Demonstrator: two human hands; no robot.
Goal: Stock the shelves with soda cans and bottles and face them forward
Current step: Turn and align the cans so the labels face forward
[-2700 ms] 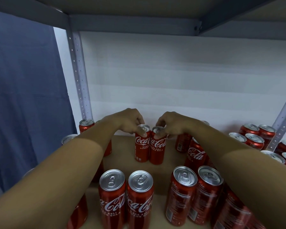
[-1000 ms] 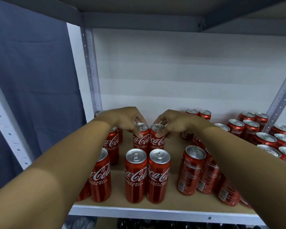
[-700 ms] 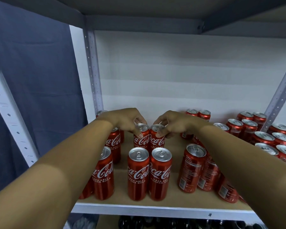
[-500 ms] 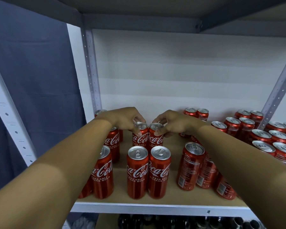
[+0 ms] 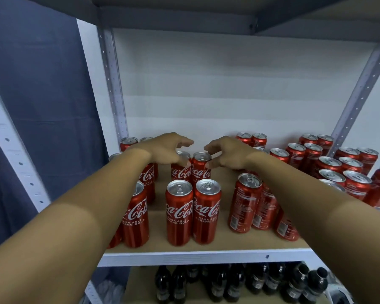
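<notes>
Two red cans stand side by side at the centre of the frame, on the middle shelf (image 5: 206, 256) — the left rear can (image 5: 180, 172) and the right rear can (image 5: 201, 170), touching each other, both logos turned toward the camera. Over them both hands are seen. The left hand (image 5: 167, 148) is spread above the left rear can with fingers loosely bent, the thumb lying against the can's upper side; no closed grip is visible. The right hand (image 5: 226, 153) is likewise opened out beside the right rear can, fingertips near its rim, and whether it is touched at all cannot be told. Neither can is held.

Directly below in the frame, a front pair (image 5: 192, 211) stands at the shelf's edge, also faced forward. The step in hand is judged to be the end of a placement: a second row has been set behind the front pair and is being let go of.

Right of centre, several cans (image 5: 245, 207) show their printed backs (small text and barcode) rather than the logo. The next move is therefore judged to call for those cans to be turned — each gripped near the top and rotated upright, without neighbours being knocked, since they stand close together. More red cans fill the right edge of the frame, and dark bottles (image 5: 228, 284) are lined up on the lower shelf at the bottom.
</notes>
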